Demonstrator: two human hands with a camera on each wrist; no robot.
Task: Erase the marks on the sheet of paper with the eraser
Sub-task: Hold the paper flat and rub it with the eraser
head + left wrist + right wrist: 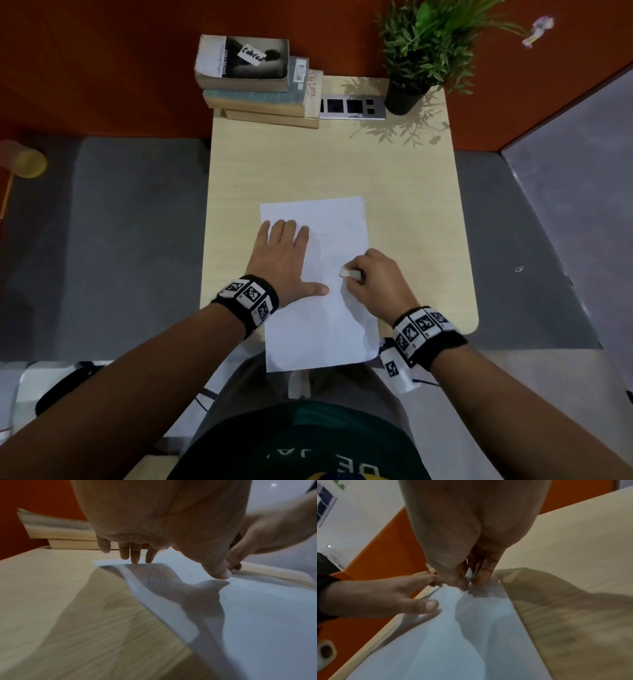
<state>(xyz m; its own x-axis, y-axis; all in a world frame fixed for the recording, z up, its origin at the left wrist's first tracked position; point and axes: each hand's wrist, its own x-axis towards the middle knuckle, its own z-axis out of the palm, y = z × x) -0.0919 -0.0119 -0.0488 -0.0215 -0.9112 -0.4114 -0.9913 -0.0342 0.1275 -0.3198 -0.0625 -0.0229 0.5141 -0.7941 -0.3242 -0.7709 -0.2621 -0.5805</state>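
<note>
At centre frame, the left hand (284, 260) lies flat, fingers spread, pinning the sheet of paper (318, 329) to the tabletop (308, 164). Just to its right, the right hand (375, 281) pinches the white eraser (349, 273), tip on the sheet's right half; any marks are too faint to place.

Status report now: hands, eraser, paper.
Left hand flat, pressing the sheet of paper to the desk. Right hand pinching the eraser against the sheet. Marks barely visible. Nothing in the way.
</note>
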